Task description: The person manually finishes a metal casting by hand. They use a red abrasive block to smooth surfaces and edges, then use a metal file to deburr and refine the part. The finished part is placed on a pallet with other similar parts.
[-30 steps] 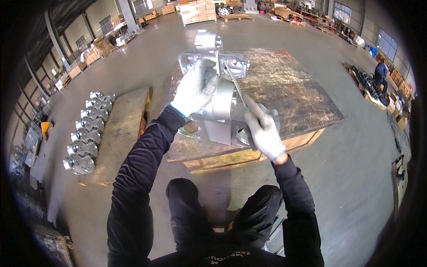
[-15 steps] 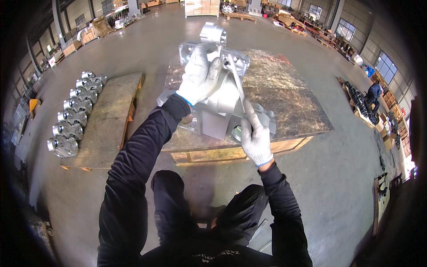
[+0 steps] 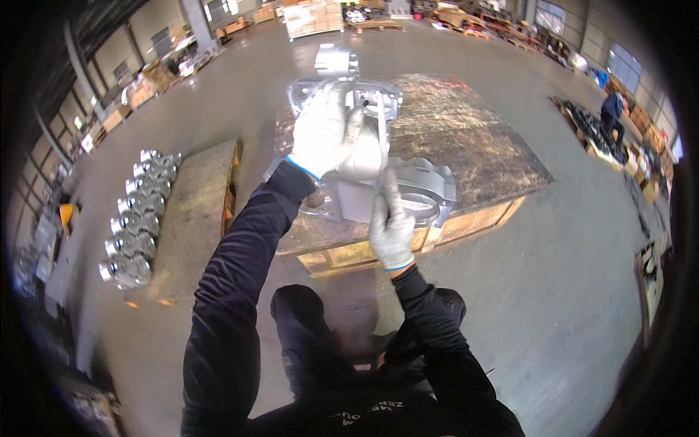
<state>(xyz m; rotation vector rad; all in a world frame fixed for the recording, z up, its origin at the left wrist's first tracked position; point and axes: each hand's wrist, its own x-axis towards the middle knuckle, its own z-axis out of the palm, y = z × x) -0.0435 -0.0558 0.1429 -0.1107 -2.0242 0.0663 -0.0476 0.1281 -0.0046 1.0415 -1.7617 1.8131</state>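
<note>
A silver metal casting, with round bores, flanges and a short tube at its far end, rests on a wooden crate top. My left hand, in a white glove, is closed on the casting's far part. My right hand, also gloved, grips the near end of a long narrow file. The file's far end lies against the flange beside my left fingers. My left hand hides part of the casting's middle.
The wooden crate stands before my knees. To the left, a row of similar silver castings stands along a wooden pallet. At the far right, a person bends beside a pallet of dark parts.
My right hand and the file have moved left and turned more upright. My left hand keeps its hold on the casting. The whole view has shifted and tilted slightly.
</note>
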